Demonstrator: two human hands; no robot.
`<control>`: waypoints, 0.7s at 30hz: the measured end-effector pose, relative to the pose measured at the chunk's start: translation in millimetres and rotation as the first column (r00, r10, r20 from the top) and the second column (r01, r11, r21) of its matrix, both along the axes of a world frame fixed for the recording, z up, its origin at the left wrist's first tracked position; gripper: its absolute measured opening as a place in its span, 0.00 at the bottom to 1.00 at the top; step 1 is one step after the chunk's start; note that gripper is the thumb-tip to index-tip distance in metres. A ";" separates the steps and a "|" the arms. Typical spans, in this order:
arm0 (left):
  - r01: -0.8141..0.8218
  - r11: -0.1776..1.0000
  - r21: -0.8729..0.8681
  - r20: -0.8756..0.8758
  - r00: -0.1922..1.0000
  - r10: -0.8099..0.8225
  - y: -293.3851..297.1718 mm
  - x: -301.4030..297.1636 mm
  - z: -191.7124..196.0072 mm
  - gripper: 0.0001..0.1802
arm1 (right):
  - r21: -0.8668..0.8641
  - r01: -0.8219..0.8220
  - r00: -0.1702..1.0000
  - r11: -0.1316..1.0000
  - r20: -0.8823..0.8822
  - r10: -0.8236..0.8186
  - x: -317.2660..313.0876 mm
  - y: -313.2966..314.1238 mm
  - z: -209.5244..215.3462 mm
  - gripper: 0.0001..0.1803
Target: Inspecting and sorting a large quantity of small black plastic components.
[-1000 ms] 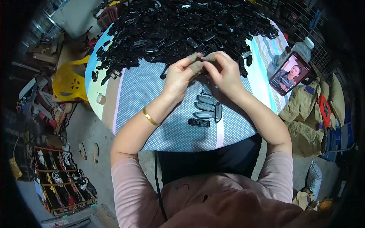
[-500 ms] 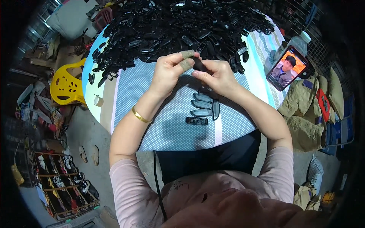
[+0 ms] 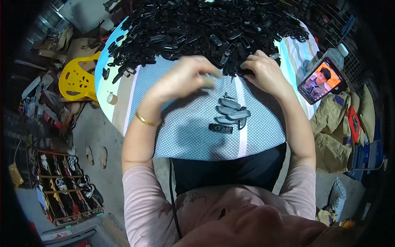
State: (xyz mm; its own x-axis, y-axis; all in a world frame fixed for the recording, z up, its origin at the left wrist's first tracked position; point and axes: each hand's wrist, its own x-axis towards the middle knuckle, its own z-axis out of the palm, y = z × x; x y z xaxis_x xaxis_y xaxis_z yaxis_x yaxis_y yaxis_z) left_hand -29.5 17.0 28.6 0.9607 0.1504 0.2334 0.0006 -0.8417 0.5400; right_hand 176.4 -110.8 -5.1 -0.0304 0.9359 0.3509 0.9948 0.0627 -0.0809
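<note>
- Black plastic clips (image 3: 205,29) heaped across the far half of a round table (image 3: 185,136) covered in a dotted cloth, directly ahead of both hands.
- Right hand (image 3: 265,72) at the heap's near edge, fingers curled into the clips; whether it grips one cannot be told.
- Left hand (image 3: 185,78) blurred, hovering just short of the heap, fingers loosely bent; grip unclear.
- Small sorted row of clips (image 3: 231,113) on the cloth between the forearms.
- Phone (image 3: 321,80) propped at the table's right.

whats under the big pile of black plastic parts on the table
The pile of black plastic parts lies on a dotted cloth over the table. The cloth shows only at the near edge; whatever lies beneath the heap itself is covered.
</note>
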 end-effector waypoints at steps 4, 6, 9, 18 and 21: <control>-0.138 0.950 0.282 -0.176 0.966 0.192 33.2 -26.4 5.4 0.18 | 0.017 0.035 0.991 0.999 0.131 -0.037 -2.0 5.9 -5.9 0.11; -0.133 0.923 0.361 -0.230 0.946 0.226 37.5 -27.2 -7.7 0.20 | 0.144 0.040 0.996 0.989 -0.081 -0.029 -4.2 5.0 -4.2 0.10; -0.124 0.894 0.430 -0.259 0.932 0.254 27.0 -6.7 -23.8 0.22 | 0.251 0.091 0.973 0.964 -0.230 -0.032 4.1 9.3 -7.1 0.17; -0.223 0.913 0.342 0.124 0.974 0.191 6.6 20.4 -42.8 0.13 | 0.039 -0.023 0.267 0.999 -0.963 0.044 -10.0 15.9 -11.3 0.24; -0.289 0.947 0.139 0.305 0.922 0.237 -1.5 22.7 -42.2 0.13 | 0.091 -0.052 0.057 0.995 -0.994 0.094 -22.2 14.3 -9.3 0.22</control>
